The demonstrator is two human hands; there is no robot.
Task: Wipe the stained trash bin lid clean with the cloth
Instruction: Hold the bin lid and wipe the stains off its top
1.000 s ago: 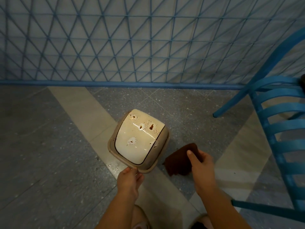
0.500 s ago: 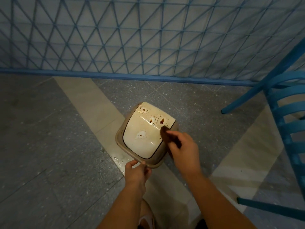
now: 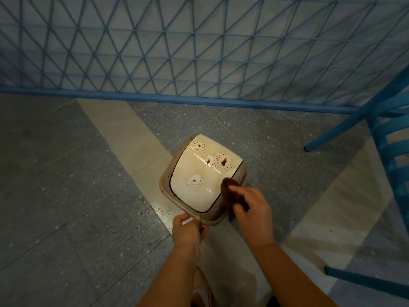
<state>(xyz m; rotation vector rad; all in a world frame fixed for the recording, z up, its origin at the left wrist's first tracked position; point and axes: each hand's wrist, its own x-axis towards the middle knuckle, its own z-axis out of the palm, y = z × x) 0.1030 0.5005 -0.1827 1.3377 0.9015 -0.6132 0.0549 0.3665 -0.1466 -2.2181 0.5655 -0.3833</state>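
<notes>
The trash bin lid (image 3: 194, 196) is cream with a beige rim and stands on the floor in the middle of the head view. Several brown stains mark its upper half, and one more lies near its centre. My left hand (image 3: 188, 231) pinches the lid's near rim. My right hand (image 3: 252, 209) grips a dark brown cloth (image 3: 229, 191) bunched in its fingers. The cloth's tip touches the lid's right edge, below the stains.
A blue lattice fence (image 3: 199, 63) closes off the far side. A blue slatted chair (image 3: 389, 151) stands to the right, its leg reaching down toward the lid. Water droplets (image 3: 161, 213) dot the grey and beige floor left of the lid.
My right hand lifted the cloth from the floor beside the lid and brought it onto the lid's right edge. My left hand kept hold of the near rim.
</notes>
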